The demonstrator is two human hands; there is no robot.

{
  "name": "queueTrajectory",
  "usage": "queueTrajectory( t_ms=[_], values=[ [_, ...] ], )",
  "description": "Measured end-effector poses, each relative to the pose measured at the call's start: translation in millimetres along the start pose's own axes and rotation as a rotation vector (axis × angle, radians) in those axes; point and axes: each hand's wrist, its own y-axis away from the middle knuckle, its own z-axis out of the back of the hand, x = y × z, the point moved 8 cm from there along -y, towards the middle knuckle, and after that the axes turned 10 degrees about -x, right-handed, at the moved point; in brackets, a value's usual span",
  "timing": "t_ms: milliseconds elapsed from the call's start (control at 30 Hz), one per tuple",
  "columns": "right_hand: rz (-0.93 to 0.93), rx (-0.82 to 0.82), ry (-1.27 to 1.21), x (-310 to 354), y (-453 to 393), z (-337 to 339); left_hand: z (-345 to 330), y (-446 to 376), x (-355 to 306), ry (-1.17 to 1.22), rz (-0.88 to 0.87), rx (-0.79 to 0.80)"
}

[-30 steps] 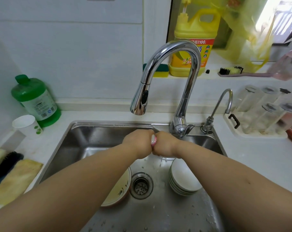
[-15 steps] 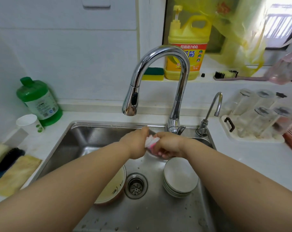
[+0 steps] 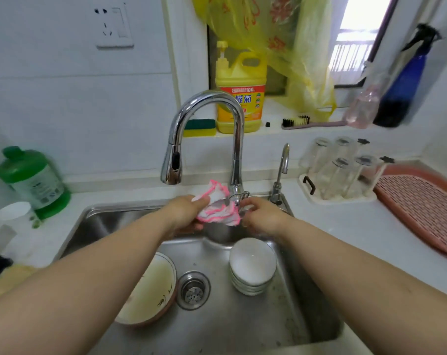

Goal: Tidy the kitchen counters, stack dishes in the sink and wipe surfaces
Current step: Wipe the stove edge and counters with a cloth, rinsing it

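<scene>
Left hand [image 3: 185,212]: over the back of the sink, just left of the tap's base; fingers curled round the left side of the cloth, gripping it.
Right hand [image 3: 262,213]: just right of the tap's base, at the right edge of the cloth; fingers bent, whether pinching the cloth or only touching it cannot be told.
Cloth [image 3: 218,207]: white with a pink hem, crumpled, held up between both hands directly in front of the tap's base, above the sink floor.
Tap [image 3: 209,135]: tall chrome gooseneck rising from the back rim of the sink, spout head hanging to the left of its base.
Sink [image 3: 243,326]: steel basin spread out below and in front of the tap; drain strainer [image 3: 193,290] in the middle of the floor.
Stacked bowls [image 3: 253,266]: white, nested, on the sink floor in front of the tap, right of the strainer.
Patterned bowl [image 3: 150,288]: cream inside, brown rim, tilted on the sink floor left of the strainer, partly under the left forearm.
Small tap [image 3: 281,172]: slim, just right of the tap.
Glass rack [image 3: 340,172]: upturned glasses, further right of the tap on the counter.
Yellow detergent jug [image 3: 240,93]: on the sill behind the tap.
Green bottle [image 3: 34,180]: well left of the tap, against the wall.
</scene>
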Motion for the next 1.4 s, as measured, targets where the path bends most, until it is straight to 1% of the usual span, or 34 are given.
queueTrajectory(
  t_ms=[33, 67, 100, 133, 200, 233, 300, 333, 400, 433, 500, 567, 633, 700, 767, 900, 967, 1000, 1067, 1133, 1233, 1300, 1333, 1367, 1400],
  values=[
    [-0.088, -0.028, -0.14, -2, 12, 6, -8, 3, -7, -0.052, -0.057, 0.041],
    [-0.137, -0.016, -0.241, -3, 20, 6, -16, 6, -11, -0.06, -0.091, 0.077],
    [-0.15, 0.002, -0.263, -2, 26, 7, -26, 10, -15, -0.046, -0.115, 0.125],
    [-0.159, -0.005, -0.216, -5, 40, 8, -36, 20, -17, -0.04, -0.129, 0.181],
    [-0.167, -0.059, -0.146, -10, 59, 9, -53, 35, -21, 0.025, -0.135, 0.271],
    [-0.177, -0.104, -0.201, -14, 70, 11, -61, 44, -22, 0.104, -0.121, 0.312],
    [-0.139, -0.233, -0.363, -18, 91, 17, -70, 59, -23, 0.258, -0.073, 0.362],
    [-0.12, -0.314, -0.452, -20, 103, 23, -77, 64, -23, 0.294, -0.076, 0.385],
    [-0.115, -0.478, -0.592, -28, 129, 40, -90, 77, -28, 0.316, -0.141, 0.418],
    [-0.131, -0.576, -0.652, -37, 150, 53, -101, 91, -31, 0.328, -0.17, 0.459],
    [-0.157, -0.718, -0.752, -50, 184, 78, -118, 112, -36, 0.317, -0.208, 0.482],
    [-0.174, -0.803, -0.783, -62, 221, 103, -138, 143, -48, 0.283, -0.243, 0.546],
    [-0.204, -0.791, -0.786, -77, 250, 116, -160, 174, -61, 0.281, -0.262, 0.627],
    [-0.291, -0.723, -0.767, -95, 281, 118, -188, 213, -71, 0.268, -0.263, 0.74],
    [-0.372, -0.648, -0.778, -111, 304, 109, -209, 247, -75, 0.253, -0.257, 0.809],
    [-0.373, -0.701, -1.018, -152, 364, 115, -253, 331, -68, 0.254, -0.192, 0.956],
    [-0.363, -0.795, -1.064, -174, 397, 122, -274, 365, -60, 0.194, -0.177, 1.015],
    [-0.347, -0.863, -1.081, -188, 415, 129, -287, 380, -55, 0.149, -0.197, 1.038],
    [-0.304, -1.003, -1.097, -210, 452, 141, -308, 404, -47, 0.008, -0.296, 1.048],
    [-0.296, -1.163, -1.065, -240, 510, 158, -331, 449, -34, -0.15, -0.397, 1.069],
    [-0.309, -1.328, -1.024, -270, 593, 174, -357, 512, -15, -0.264, -0.443, 1.12],
    [-0.287, -1.354, -1.011, -282, 644, 182, -373, 557, -6, -0.263, -0.431, 1.136],
    [-0.265, -1.342, -0.987, -282, 655, 184, -379, 566, -4, -0.225, -0.387, 1.126],
    [-0.254, -1.355, -0.961, -294, 685, 189, -391, 597, 2, -0.191, -0.339, 1.133],
    [-0.256, -1.351, -0.92, -297, 701, 190, -398, 610, 4, -0.153, -0.294, 1.126]
  ],
)
